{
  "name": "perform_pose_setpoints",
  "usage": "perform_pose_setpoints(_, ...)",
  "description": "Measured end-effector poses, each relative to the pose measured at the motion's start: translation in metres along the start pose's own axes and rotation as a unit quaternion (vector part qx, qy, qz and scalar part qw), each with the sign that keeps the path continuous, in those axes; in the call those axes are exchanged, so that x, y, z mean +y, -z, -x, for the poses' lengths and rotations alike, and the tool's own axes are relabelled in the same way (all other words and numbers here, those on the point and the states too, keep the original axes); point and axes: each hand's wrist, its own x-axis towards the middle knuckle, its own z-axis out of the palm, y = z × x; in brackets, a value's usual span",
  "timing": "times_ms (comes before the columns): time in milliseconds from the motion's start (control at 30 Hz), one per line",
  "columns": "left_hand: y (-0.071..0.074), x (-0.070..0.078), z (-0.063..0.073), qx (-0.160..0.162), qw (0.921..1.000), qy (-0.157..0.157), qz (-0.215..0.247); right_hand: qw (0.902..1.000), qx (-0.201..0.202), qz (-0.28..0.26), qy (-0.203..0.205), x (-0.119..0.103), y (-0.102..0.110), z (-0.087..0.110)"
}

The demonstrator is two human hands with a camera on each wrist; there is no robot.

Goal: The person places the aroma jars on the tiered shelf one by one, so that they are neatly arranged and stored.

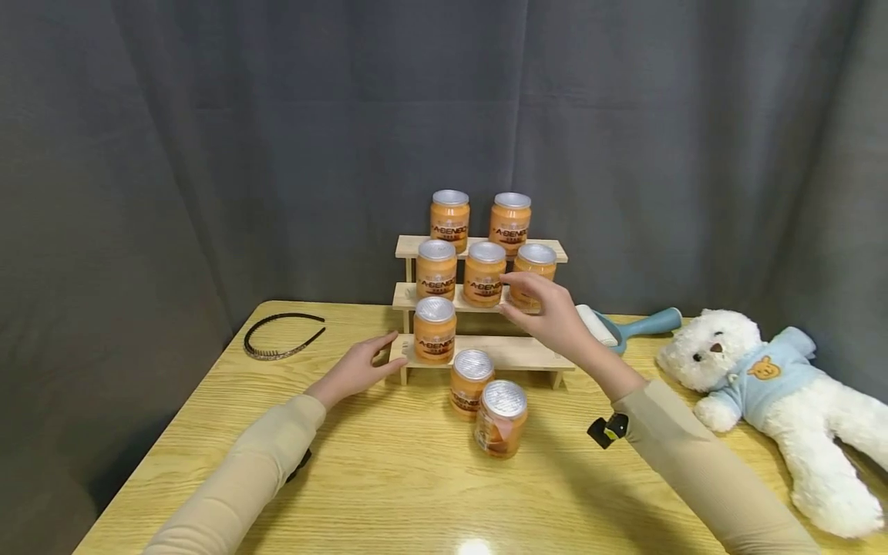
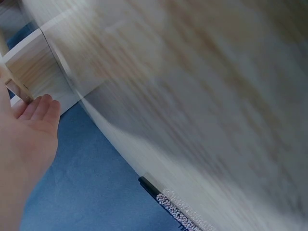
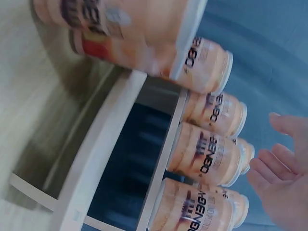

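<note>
A three-tier wooden rack (image 1: pixel 513 352) holds orange cans with silver lids: two on top, three on the middle tier, one can (image 1: pixel 435 331) at the bottom left. My right hand (image 1: pixel 551 312) is raised before the right end of the middle tier, thumb and fingers apart, close to the right-hand can (image 1: pixel 534 258); nothing is held. In the right wrist view that hand (image 3: pixel 281 175) shows empty beside the cans. My left hand (image 1: pixel 355 371) is at the bottom tier's left end, fingers loosely spread. Two more cans, one behind (image 1: pixel 472 385) and one in front (image 1: pixel 501 420), stand before the rack.
On the left of the table (image 1: pixel 375 478) lies a black headband (image 1: pixel 267 354). A blue-handled lint roller (image 1: pixel 641 324) is behind my right forearm. To the right lies a white teddy bear (image 1: pixel 784 393) in a blue top. Dark curtain (image 1: pixel 312 154) hangs behind the rack.
</note>
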Motion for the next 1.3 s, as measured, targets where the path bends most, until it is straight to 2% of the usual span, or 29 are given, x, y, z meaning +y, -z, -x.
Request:
perform_pose_setpoints(233, 0.001, 0.000, 0.001, -0.001, 1.0000, -0.005, -0.001, 0.9997, -0.012, 0.003, 0.021, -0.015, -0.001, 0.031)
perform_pose_setpoints(500, 0.001, -0.002, -0.001, 0.000, 1.0000, -0.005, -0.001, 0.9984, -0.052, -0.004, 0.022, -0.022, -0.008, 0.061)
perform_pose_setpoints(733, 0.000, -0.002, -0.001, -0.001, 1.0000, -0.006, -0.002, 0.9932, -0.117, -0.003, 0.000, -0.020, -0.010, 0.080)
perform_pose_setpoints(1000, -0.001, -0.001, 0.000, -0.003, 1.0000, -0.002, 0.002, 0.9824, -0.185, -0.005, -0.027, -0.018, -0.010, 0.092)
perform_pose_setpoints(1100, 0.000, -0.001, 0.001, -0.004, 1.0000, 0.000, 0.004, 0.9830, -0.183, 0.008, -0.017, -0.019, -0.011, 0.093)
perform_pose_setpoints(1200, 0.000, 0.000, 0.001, -0.007, 1.0000, 0.001, 0.005, 0.9861, -0.165, 0.011, -0.016, -0.021, -0.013, 0.092)
perform_pose_setpoints(1300, 0.000, -0.001, 0.000, -0.007, 0.9999, 0.002, 0.008, 0.9885, -0.142, 0.029, -0.044, -0.023, -0.016, 0.091)
